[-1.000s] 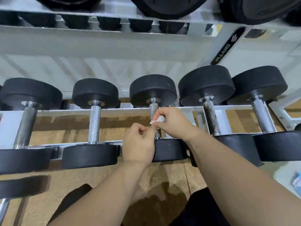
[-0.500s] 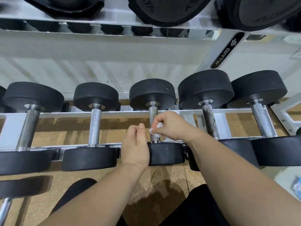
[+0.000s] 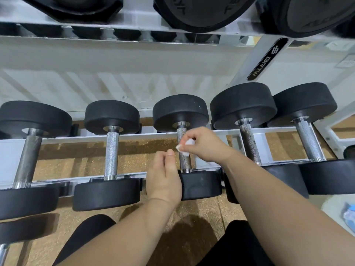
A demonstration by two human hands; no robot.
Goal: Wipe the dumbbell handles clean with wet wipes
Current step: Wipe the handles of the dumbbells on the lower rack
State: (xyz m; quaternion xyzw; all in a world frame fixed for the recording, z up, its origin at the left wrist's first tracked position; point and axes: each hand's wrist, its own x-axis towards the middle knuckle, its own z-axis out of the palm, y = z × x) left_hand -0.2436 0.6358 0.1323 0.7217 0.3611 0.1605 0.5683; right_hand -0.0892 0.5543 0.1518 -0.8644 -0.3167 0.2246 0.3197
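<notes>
While the right hand [image 3: 204,144] pinches a white wipe [image 3: 189,142] against the handle [image 3: 184,163] of the middle dumbbell [image 3: 180,112], the left hand [image 3: 164,176] sits just left of that handle, fingers loosely curled, holding nothing. That dumbbell lies across the rack [image 3: 134,135] with two more on each side. Bigger weights [image 3: 201,14] sit up top.
</notes>
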